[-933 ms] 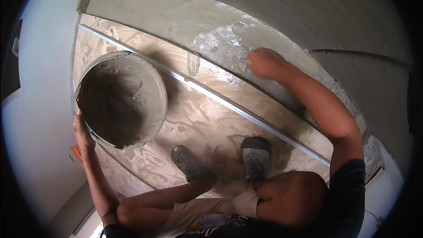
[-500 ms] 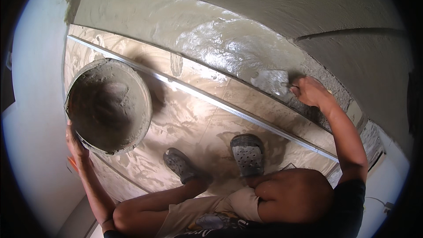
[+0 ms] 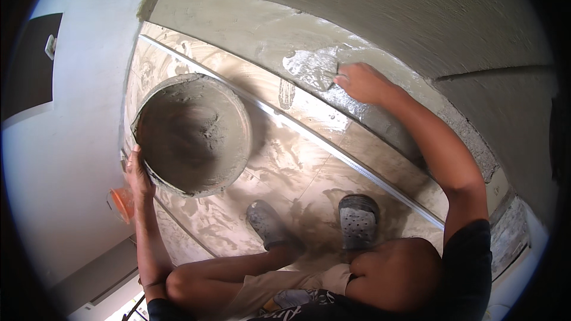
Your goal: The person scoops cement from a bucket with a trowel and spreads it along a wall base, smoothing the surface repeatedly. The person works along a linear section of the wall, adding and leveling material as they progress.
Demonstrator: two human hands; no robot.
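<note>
My left hand (image 3: 138, 172) grips the near-left rim of a round, cement-coated basin (image 3: 235, 139). Grey mortar clings to the basin's inside, and its bottom lies in shadow. Out ahead, my right hand (image 3: 366, 83) is closed around the handle of a trowel (image 3: 312, 68). The blade lies against a strip of wet grey cement (image 3: 250, 35) that shines around it. My fingers cover most of the handle.
A long metal straightedge (image 3: 351, 163) runs diagonally across smeared floor tiles (image 3: 279, 172), passing behind the basin. My feet in grey clogs (image 3: 358, 223) stand on the tiles. An orange bucket (image 3: 122, 203) is beyond my left forearm. A grey plastered wall (image 3: 380, 12) rises behind the cement strip.
My right hand has swept the trowel leftward along the wet cement. My left hand stays on the basin rim. The view has swung left, bringing the orange bucket into sight.
</note>
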